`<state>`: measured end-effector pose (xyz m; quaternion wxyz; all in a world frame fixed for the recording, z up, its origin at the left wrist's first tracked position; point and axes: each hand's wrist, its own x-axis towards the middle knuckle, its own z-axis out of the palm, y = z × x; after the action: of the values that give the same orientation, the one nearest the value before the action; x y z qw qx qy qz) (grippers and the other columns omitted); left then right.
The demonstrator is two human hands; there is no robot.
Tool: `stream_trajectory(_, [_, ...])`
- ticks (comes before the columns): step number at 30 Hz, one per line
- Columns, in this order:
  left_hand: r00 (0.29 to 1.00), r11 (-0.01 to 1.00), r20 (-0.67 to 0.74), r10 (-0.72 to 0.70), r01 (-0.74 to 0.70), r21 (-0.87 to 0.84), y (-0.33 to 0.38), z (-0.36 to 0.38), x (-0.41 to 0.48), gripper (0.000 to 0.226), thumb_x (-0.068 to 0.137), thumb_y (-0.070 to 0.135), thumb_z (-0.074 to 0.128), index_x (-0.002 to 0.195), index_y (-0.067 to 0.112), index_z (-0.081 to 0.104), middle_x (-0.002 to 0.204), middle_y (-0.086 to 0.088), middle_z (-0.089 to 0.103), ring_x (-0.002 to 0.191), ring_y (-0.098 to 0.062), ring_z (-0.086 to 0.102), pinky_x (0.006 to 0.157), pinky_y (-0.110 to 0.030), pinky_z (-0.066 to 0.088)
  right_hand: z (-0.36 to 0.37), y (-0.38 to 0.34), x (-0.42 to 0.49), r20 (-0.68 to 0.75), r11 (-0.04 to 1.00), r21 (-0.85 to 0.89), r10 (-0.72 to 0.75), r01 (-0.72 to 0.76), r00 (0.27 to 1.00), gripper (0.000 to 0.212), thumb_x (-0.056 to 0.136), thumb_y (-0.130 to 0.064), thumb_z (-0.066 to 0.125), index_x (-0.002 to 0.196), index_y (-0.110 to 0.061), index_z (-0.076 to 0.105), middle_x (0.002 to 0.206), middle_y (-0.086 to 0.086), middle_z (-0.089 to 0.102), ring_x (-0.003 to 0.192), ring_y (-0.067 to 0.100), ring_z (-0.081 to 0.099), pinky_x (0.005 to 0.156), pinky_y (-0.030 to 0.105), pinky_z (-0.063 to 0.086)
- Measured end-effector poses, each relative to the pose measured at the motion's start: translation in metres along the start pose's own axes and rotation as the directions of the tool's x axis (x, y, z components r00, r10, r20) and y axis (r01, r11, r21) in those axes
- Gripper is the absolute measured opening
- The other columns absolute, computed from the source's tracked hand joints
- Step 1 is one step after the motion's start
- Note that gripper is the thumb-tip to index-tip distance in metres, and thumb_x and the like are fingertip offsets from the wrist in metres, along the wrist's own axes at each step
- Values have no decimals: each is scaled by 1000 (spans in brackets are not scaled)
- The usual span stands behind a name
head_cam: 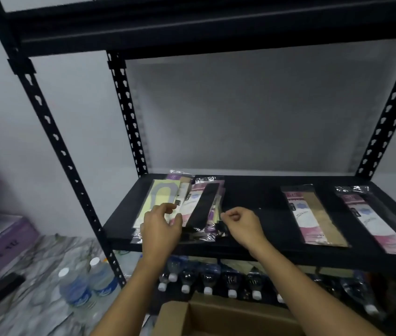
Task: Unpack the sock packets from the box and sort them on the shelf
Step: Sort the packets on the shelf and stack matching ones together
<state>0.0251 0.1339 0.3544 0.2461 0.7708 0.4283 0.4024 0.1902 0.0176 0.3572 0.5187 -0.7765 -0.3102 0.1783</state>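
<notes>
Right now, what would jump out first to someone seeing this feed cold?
A messy pile of sock packets lies at the left end of the shelf, with the left hand and right hand at its front edge. Further right, a beige packet and a black packet lie singly, apart from each other. The open cardboard box sits low in front.

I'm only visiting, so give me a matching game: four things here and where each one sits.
1 packet pile
2 tan packet
3 box
4 standing bottles

a bottom of view, below the shelf
b left of the shelf, lower down
c shelf's left end
d shelf's right half

Pairs: 1-c, 2-d, 3-a, 4-b
</notes>
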Motion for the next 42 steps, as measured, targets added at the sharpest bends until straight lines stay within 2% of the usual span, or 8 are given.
stream_trajectory(7, [985,970,-21,-169,170,173,-51,-35,18,39,86,34,63,122,21,62,125,-2,59,120,-25,48,100,-47,40,51,-28,1,-25,992,-113,61,-64,998,38,80,-44,70,91,-10,58,93,4,61,84,20,59,72,30,49])
stream_trajectory(11, [938,900,19,-346,326,291,-71,-37,29,66,87,47,60,142,14,44,143,-12,46,133,-33,37,105,-51,32,61,-30,1,-19,971,-220,90,-92,996,46,74,-39,77,103,-10,58,111,11,58,96,26,61,80,30,50])
stream_trajectory(13, [905,877,55,-422,392,276,-79,-34,35,67,87,49,59,140,11,47,139,-13,52,132,-35,40,104,-51,35,60,-32,0,-24,970,-205,130,-132,991,48,75,-33,78,108,-4,59,116,13,58,97,27,61,83,33,51])
stream_trajectory(16, [895,889,62,-442,428,161,-84,-31,38,49,83,48,63,121,16,65,114,-5,69,116,-31,55,96,-50,46,53,-36,0,-27,973,-148,175,-177,984,38,79,-18,75,106,6,61,112,18,63,93,27,64,83,36,53])
stream_trajectory(19, [891,892,55,-451,452,2,-77,-34,37,33,80,38,72,105,18,66,95,1,71,89,-22,66,85,-45,54,50,-34,1,-29,976,-80,202,-204,979,25,78,-9,73,99,1,63,105,13,66,87,25,65,83,39,57])
stream_trajectory(26, [877,803,99,-469,471,-366,-64,-38,37,26,86,9,71,108,14,57,95,-10,70,79,-23,71,55,-29,51,41,-29,-1,-47,972,113,213,-206,976,34,76,-4,69,105,-15,53,101,5,64,85,22,66,76,40,59])
stream_trajectory(32, [846,598,165,-507,484,-639,-37,-44,26,26,89,-6,63,110,6,53,92,-11,69,76,-24,70,50,-23,54,8,-32,-11,-29,928,332,189,-169,982,29,84,2,65,106,-17,59,86,4,68,81,18,68,73,33,56])
stream_trajectory(42, [809,249,433,-398,549,-798,41,10,-21,35,91,-8,59,120,7,47,102,-23,69,70,-24,65,55,-26,58,-89,0,-19,-203,865,497,190,-66,961,27,86,-4,65,110,-18,63,108,11,69,98,26,68,91,46,54])
